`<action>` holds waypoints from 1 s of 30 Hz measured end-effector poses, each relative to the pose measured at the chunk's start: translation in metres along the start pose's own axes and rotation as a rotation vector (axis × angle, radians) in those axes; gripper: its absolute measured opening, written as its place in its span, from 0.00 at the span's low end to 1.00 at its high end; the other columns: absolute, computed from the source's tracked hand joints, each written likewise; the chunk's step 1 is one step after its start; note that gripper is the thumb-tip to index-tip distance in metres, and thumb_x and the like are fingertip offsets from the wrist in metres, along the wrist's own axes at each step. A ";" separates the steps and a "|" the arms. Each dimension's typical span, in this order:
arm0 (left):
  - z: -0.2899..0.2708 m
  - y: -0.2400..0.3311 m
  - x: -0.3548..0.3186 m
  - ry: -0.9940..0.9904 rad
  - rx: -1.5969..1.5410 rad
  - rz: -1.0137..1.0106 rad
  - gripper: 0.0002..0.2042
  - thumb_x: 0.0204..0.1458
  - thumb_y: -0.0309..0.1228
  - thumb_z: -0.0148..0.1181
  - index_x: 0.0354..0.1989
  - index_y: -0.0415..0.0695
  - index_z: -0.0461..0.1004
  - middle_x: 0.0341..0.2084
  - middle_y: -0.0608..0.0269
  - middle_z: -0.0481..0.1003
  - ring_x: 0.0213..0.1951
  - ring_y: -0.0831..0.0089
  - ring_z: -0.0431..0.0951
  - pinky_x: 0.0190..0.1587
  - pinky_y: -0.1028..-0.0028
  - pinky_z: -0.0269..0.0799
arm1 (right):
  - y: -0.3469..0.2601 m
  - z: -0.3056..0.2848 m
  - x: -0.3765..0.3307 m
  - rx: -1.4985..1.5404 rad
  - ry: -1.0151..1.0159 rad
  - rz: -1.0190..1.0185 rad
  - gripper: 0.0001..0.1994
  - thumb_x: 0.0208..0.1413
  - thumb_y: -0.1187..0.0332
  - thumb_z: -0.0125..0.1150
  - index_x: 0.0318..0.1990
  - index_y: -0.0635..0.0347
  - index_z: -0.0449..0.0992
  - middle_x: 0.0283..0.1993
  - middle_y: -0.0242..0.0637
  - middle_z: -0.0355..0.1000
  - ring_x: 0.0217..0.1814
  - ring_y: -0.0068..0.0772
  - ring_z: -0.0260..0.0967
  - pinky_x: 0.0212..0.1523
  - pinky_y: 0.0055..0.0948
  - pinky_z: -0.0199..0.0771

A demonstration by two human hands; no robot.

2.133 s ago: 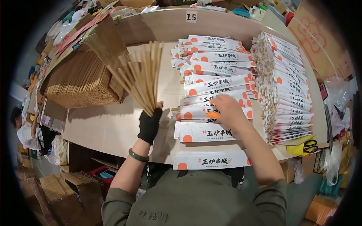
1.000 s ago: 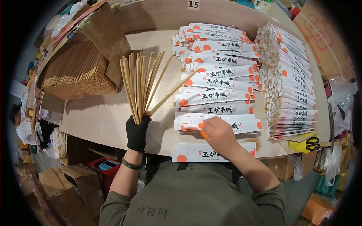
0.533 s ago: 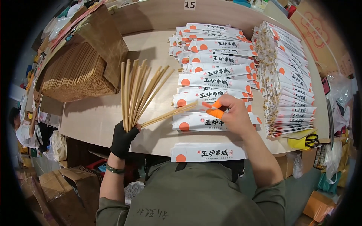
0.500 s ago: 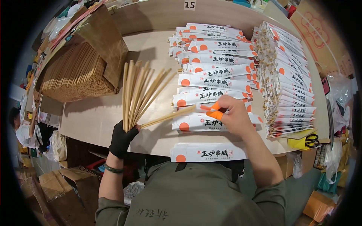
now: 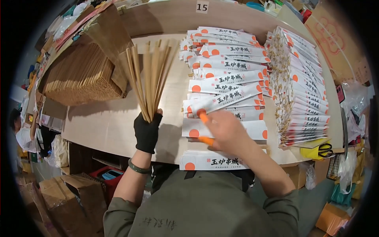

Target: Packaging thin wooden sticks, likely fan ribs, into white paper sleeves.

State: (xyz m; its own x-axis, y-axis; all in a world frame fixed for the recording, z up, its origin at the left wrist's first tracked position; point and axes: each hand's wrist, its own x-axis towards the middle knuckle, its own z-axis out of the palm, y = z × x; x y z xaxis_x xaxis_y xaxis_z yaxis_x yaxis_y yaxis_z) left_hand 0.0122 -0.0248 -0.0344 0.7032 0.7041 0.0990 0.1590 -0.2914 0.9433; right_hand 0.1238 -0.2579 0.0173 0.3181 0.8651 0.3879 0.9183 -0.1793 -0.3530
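My left hand (image 5: pixel 147 132), in a black fingerless glove, is closed round a fanned bundle of wooden chopsticks (image 5: pixel 149 79) held upright over the table. My right hand (image 5: pixel 227 132) wears orange finger covers on thumb and forefinger. It is smeared by motion, but those two fingers stand apart with nothing seen between them. The forefinger is by the left end of a tilted white paper chopstick sleeve (image 5: pixel 229 97) on the middle pile. Below the hand, a stack of flat white sleeves (image 5: pixel 197 161) with orange dots lies at the table's near edge.
A cardboard box (image 5: pixel 112 43) packed with chopsticks (image 5: pixel 79 75) lies on its side at the left. A tall heap of filled sleeves (image 5: pixel 302 87) stands at the right. Yellow-and-black scissors (image 5: pixel 324 150) rest at the right table edge. Another person (image 5: pixel 27 132) is at the far left.
The chopstick pair and sleeve have left my right fingers; a sleeve now lies slanted on the pile. My right hand has opened and moved slightly down. My left hand shifted right with its bundle.
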 end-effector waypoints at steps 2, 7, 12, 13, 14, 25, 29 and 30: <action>-0.001 -0.006 -0.005 0.019 0.036 -0.036 0.08 0.52 0.32 0.60 0.35 0.41 0.78 0.19 0.73 0.72 0.20 0.85 0.68 0.22 0.83 0.62 | -0.005 0.019 -0.022 -0.093 -0.079 -0.054 0.13 0.44 0.74 0.58 0.40 0.66 0.74 0.34 0.41 0.68 0.37 0.40 0.67 0.35 0.34 0.69; 0.000 -0.006 -0.016 0.040 -0.094 -0.142 0.07 0.50 0.30 0.60 0.32 0.40 0.78 0.18 0.72 0.72 0.19 0.86 0.66 0.21 0.83 0.58 | -0.003 0.033 -0.036 -0.071 0.012 -0.032 0.10 0.41 0.76 0.59 0.35 0.66 0.74 0.30 0.37 0.66 0.32 0.37 0.67 0.32 0.31 0.69; -0.017 -0.004 -0.020 -0.058 -0.202 -0.278 0.04 0.51 0.27 0.56 0.31 0.41 0.76 0.18 0.73 0.69 0.18 0.87 0.63 0.21 0.84 0.55 | 0.000 0.040 -0.039 0.066 0.184 0.081 0.09 0.41 0.73 0.67 0.30 0.64 0.74 0.28 0.35 0.66 0.29 0.33 0.65 0.29 0.29 0.66; -0.023 -0.005 -0.021 -0.086 -0.260 -0.326 0.04 0.51 0.26 0.55 0.30 0.41 0.75 0.19 0.74 0.68 0.18 0.88 0.62 0.21 0.84 0.54 | 0.003 0.039 -0.035 0.101 0.215 0.097 0.10 0.43 0.72 0.70 0.29 0.64 0.73 0.27 0.34 0.65 0.28 0.29 0.63 0.28 0.27 0.65; -0.033 -0.010 -0.020 -0.133 -0.267 -0.295 0.03 0.50 0.27 0.59 0.30 0.41 0.77 0.18 0.76 0.68 0.19 0.89 0.62 0.22 0.85 0.56 | 0.004 0.034 -0.033 0.104 0.217 0.097 0.10 0.43 0.72 0.70 0.29 0.64 0.73 0.27 0.34 0.65 0.28 0.29 0.63 0.28 0.27 0.65; -0.075 -0.001 -0.010 -0.270 0.173 -0.077 0.05 0.50 0.28 0.62 0.29 0.39 0.77 0.20 0.72 0.73 0.25 0.84 0.70 0.29 0.81 0.66 | 0.014 -0.018 -0.026 0.745 0.186 0.759 0.07 0.46 0.76 0.68 0.26 0.66 0.74 0.25 0.26 0.60 0.26 0.16 0.55 0.28 0.20 0.56; -0.089 0.001 -0.002 -0.274 0.247 -0.062 0.10 0.47 0.30 0.67 0.33 0.37 0.77 0.25 0.62 0.78 0.28 0.79 0.76 0.33 0.75 0.72 | 0.014 -0.024 -0.025 0.677 0.150 0.721 0.05 0.45 0.77 0.68 0.27 0.67 0.76 0.25 0.28 0.61 0.26 0.17 0.56 0.28 0.20 0.56; -0.089 -0.001 -0.001 -0.279 0.244 -0.061 0.10 0.47 0.30 0.67 0.33 0.37 0.77 0.25 0.62 0.78 0.28 0.79 0.76 0.33 0.75 0.72 | 0.014 -0.022 -0.026 0.621 0.111 0.672 0.06 0.46 0.75 0.68 0.27 0.66 0.76 0.25 0.30 0.63 0.26 0.21 0.58 0.28 0.22 0.59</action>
State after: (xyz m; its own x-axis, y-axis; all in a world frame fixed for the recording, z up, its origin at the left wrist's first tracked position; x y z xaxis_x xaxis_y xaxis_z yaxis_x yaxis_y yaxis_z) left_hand -0.0504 0.0323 -0.0072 0.8438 0.5311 -0.0770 0.3433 -0.4240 0.8381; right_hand 0.1337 -0.2933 0.0212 0.7888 0.6147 0.0038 0.2508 -0.3162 -0.9150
